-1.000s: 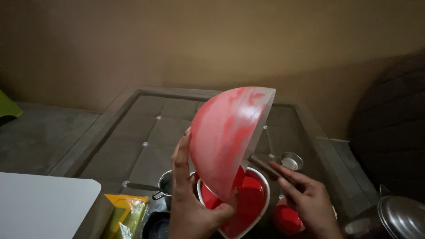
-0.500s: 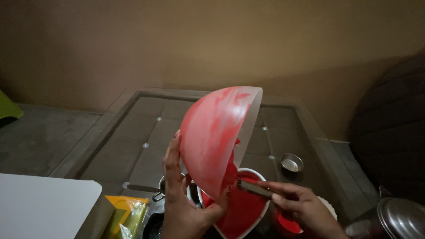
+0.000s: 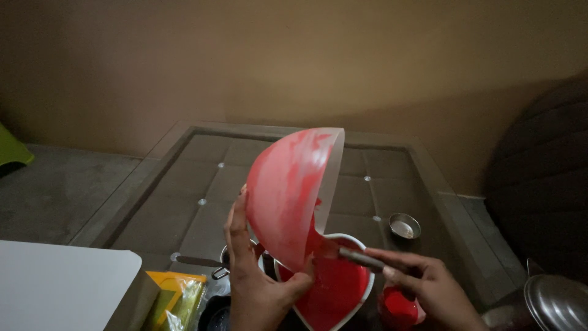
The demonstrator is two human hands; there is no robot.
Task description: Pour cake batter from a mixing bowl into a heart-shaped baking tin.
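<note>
Hands at work over a glass-topped table, seen from above by the person's own head camera in dim, warm light. Left hand grips a pale plastic mixing bowl from below and behind, fingers spread along its outer wall and the thumb hooked over the lower rim. That bowl is tipped steeply on its side, its mouth turned to the right, and its wall is smeared with red batter. A thick stream of red batter runs from its lower edge into a white heart-shaped baking pan that sits just beneath it on the table, already holding a pool of the same red mix.

Right hand is closed around the handle of a spatula, fingers wrapped tight; the tool's tip reaches left into the bowl's lower edge where the batter leaves it. Just below this hand sits a small red cup, partly hidden.

Farther back on the table, to the right of the bowl and well apart from it, stands a small round metal dish. A yellow packet lies at the lower left, beside a white board. A metal pot lid shows at the lower right corner. A plain tan wall fills the background.
</note>
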